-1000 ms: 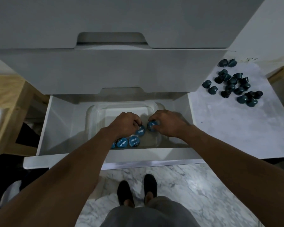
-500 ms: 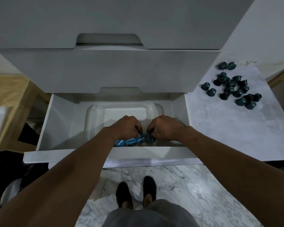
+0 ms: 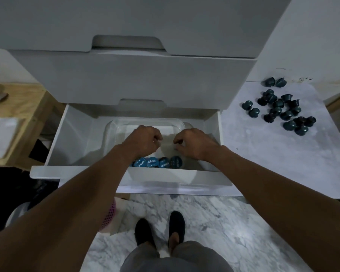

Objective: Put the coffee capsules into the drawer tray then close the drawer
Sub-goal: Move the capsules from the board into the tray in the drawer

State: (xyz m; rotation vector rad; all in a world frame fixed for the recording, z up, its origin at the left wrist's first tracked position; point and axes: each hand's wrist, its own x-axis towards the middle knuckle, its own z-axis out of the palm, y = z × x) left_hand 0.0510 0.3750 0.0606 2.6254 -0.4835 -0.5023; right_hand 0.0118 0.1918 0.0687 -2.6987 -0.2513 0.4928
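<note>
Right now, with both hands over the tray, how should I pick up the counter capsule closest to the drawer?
Pinch that coffee capsule by its sides, coming down from above with the right hand. It stands at the drawer-side edge of the capsule pile on the marble counter, bare marble to its left and far side, one neighbour near-right. Which end is up is unclear.

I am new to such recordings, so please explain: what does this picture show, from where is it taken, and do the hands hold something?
There is no machine: a person wears a camera on the head, looking down. The left hand and right hand hover over a clear plastic tray inside an open white drawer, fingers curled; no capsule shows in either. At least four blue coffee capsules lie in a row at the tray's near edge. Many more dark capsules lie loose on the marble counter to the right.
</note>
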